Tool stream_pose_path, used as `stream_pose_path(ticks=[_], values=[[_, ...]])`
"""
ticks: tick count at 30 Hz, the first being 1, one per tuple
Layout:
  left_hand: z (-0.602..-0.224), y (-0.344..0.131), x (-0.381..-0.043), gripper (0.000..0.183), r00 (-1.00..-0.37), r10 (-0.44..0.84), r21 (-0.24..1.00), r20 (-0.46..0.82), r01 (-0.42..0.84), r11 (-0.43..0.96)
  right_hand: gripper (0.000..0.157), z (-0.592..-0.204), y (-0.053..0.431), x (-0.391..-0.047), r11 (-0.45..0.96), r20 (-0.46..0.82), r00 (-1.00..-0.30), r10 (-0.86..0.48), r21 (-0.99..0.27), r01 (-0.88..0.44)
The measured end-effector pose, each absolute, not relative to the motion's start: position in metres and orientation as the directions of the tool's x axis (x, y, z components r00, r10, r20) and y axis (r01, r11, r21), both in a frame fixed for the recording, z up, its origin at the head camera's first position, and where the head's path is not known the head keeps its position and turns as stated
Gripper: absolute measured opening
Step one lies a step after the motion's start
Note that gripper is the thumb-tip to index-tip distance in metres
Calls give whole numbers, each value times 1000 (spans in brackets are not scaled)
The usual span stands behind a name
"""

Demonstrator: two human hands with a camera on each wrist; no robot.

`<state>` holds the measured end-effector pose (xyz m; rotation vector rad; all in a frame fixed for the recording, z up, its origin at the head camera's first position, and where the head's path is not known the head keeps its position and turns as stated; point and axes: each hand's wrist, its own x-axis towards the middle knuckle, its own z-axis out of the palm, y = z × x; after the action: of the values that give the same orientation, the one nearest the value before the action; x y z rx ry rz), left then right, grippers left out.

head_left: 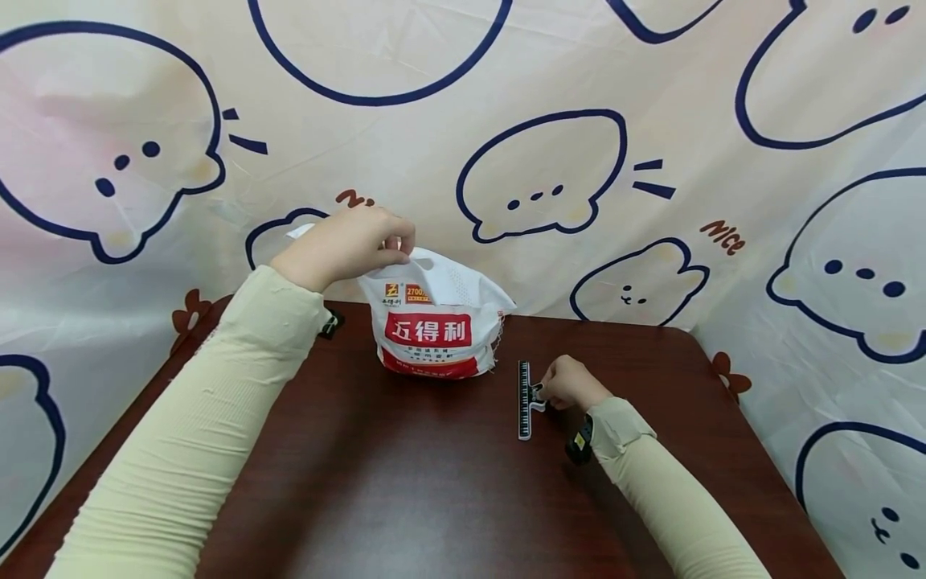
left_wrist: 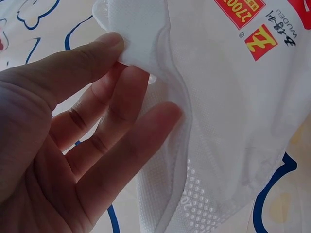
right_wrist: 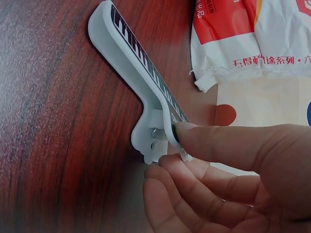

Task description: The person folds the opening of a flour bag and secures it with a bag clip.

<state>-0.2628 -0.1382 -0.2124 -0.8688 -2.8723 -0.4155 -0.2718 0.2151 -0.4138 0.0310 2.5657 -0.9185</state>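
Note:
A white woven flour bag [head_left: 427, 330] with red labels stands at the back of the table. My left hand [head_left: 354, 245] reaches over its top and pinches the upper edge. In the left wrist view, the thumb [left_wrist: 109, 43] lies against a fold of the bag while the other fingers are bent near the rim. To the right of the bag is a white clip [head_left: 524, 402] with a piano-key strip along it. My right hand [head_left: 575, 382] holds this clip by its handle end, thumb [right_wrist: 194, 138] on the strip side and fingers opposite.
The dark reddish-brown table [head_left: 405, 482] runs under both arms. Behind it and at both sides hangs a pale curtain [head_left: 405, 161] with dark-blue cartoon outlines, close behind the bag. A black wrist camera [head_left: 579, 442] sits at the right cuff.

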Motion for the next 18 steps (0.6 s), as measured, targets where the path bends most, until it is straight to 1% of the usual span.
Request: stream_pose_path(ticks=[9, 18], values=[[-214, -138, -265, 5, -827, 530, 213, 186, 561, 800, 9, -414, 214, -268, 796, -369, -922, -113, -589, 138], [-214, -138, -264, 5, -835, 518, 226, 186, 549, 805, 11, -411, 216, -266, 805, -362, -922, -137, -583, 109]])
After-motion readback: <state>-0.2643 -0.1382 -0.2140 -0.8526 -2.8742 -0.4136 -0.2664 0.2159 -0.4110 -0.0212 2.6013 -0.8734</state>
